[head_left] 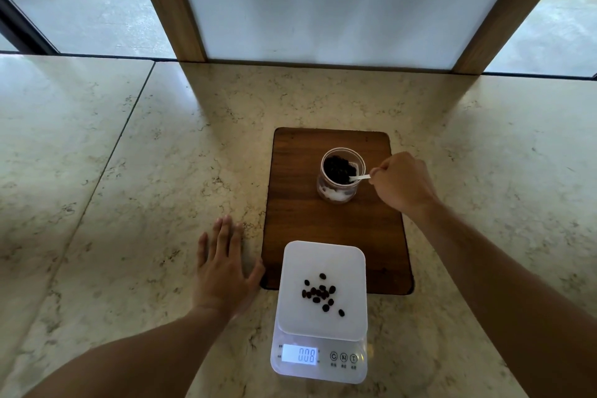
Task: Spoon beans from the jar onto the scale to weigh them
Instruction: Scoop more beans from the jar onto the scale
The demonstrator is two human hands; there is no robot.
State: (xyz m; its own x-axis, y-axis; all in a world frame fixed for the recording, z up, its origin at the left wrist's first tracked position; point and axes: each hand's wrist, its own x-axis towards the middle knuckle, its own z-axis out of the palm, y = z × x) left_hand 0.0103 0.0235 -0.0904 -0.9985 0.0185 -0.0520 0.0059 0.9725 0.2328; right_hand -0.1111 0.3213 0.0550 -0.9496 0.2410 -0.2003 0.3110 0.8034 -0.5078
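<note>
A clear glass jar [337, 192] of dark beans stands upright on a brown wooden board [297, 203]. My right hand [402, 182] is to the jar's right, fingers closed on the handle of a small white spoon [361, 177] whose bowl dips into the beans inside the jar. A white digital scale [323, 263] sits at the board's near edge with several dark beans [321, 294] scattered on its platform; its lit display reads 008. My left hand [223, 263] lies flat on the counter to the left of the scale, fingers spread, holding nothing.
The marble counter [129, 171] stretches wide to the left and right. A wood-framed white panel [323, 3] rises at the back edge behind the board, with glass windows on either side.
</note>
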